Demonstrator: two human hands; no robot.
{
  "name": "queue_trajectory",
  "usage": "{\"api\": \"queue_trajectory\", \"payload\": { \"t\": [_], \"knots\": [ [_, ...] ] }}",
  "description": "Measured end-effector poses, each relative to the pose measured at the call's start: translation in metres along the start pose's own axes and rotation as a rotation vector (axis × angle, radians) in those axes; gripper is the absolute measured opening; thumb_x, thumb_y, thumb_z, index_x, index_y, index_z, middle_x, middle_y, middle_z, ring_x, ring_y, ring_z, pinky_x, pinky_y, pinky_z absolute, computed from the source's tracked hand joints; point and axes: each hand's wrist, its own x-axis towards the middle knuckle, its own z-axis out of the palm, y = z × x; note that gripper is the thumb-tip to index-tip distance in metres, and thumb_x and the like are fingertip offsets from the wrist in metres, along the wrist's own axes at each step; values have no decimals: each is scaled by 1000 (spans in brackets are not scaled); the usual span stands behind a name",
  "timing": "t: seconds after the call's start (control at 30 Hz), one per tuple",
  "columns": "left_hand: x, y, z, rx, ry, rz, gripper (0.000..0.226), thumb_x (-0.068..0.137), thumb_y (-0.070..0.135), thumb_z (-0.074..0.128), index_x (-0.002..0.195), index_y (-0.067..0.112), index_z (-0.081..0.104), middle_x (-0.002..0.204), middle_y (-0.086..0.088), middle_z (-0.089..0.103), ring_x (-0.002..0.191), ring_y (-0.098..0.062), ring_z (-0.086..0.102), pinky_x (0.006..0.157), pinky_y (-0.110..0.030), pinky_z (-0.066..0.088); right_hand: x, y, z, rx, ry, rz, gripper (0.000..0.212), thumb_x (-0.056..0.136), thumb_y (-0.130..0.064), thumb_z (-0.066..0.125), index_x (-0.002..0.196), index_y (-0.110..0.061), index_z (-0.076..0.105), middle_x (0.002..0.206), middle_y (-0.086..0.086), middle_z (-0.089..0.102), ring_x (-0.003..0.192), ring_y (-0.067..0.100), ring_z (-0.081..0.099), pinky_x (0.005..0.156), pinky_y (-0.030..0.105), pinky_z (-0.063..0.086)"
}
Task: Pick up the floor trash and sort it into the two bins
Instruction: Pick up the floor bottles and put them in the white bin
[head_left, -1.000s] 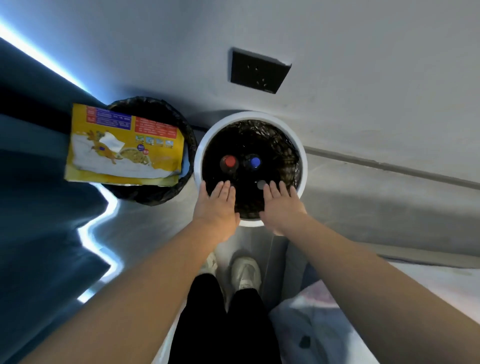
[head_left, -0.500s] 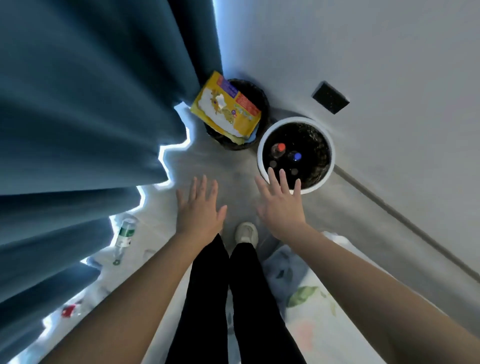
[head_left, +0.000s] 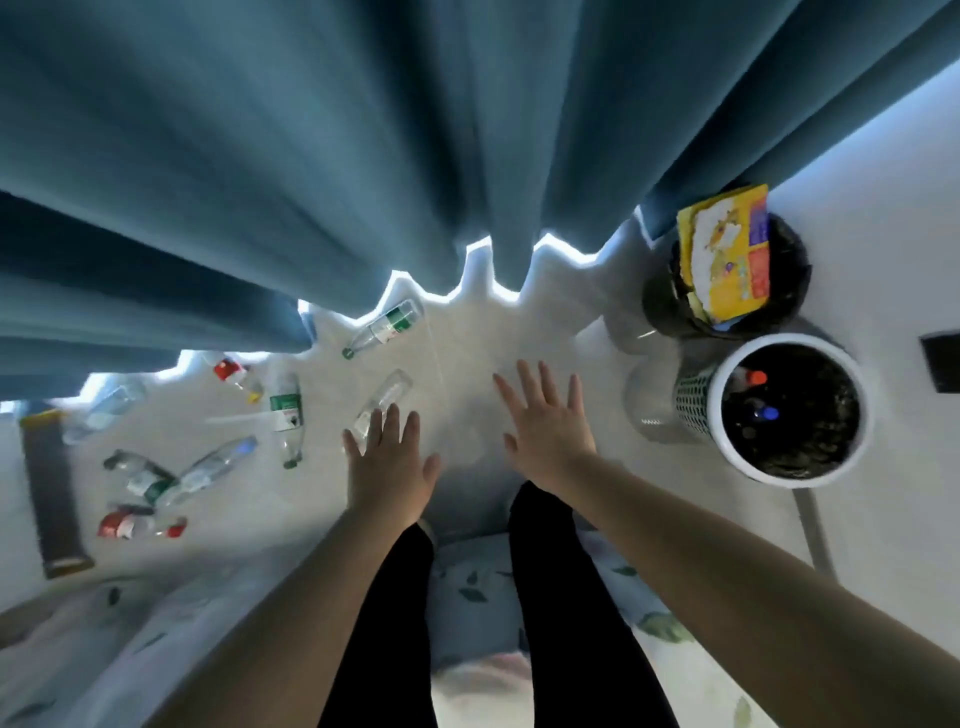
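Under the curtain (head_left: 311, 156), bottles (head_left: 285, 410) litter the floor (head_left: 493, 332), well left of the black bin (head_left: 660, 306) and white bin (head_left: 723, 441). Left hand (head_left: 389, 467) and right hand (head_left: 550, 431) are spread, holding nothing. The clear bottle (head_left: 388, 396) lies just beyond the left fingers (head_left: 392, 423), pointing away.

a: we see clear, glossy plastic bottles (head_left: 383, 328) and a matt cloth curtain (head_left: 311, 156).
b: we agree; the mesh wall (head_left: 693, 410) of the white bin (head_left: 789, 480) may be metal, its black liner (head_left: 810, 415) crinkled, shiny.
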Motion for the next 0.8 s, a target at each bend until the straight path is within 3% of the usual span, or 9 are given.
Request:
{"api": "queue_trajectory", "payload": {
  "t": [0.2,0.5,0.8],
  "knots": [
    [-15,-127,57,-204,-51,-168,65,98,49,30,153,19,13,161,-4,6,148,-23,3,117,-55,7,38,-119,14,-169,-85,-85,72,100,-43,36,154,-26,-8,161,10,-14,148,35,-9,116,60,2],
    [-37,-300,109,-354,-47,-260,66,98,50,28,153,19,10,162,-5,3,149,-23,1,117,-55,6,88,-298,36,-70,-162,1,71,99,-40,37,154,-27,-7,162,8,-10,149,34,-5,116,60,9],
    [3,-360,166,-518,-43,-320,64,99,48,28,152,18,12,161,-6,8,148,-24,5,117,-55,10,153,-359,71,-55,-241,54,71,98,-37,42,154,-32,-1,163,3,-4,149,34,2,113,59,20]
  ]
}}
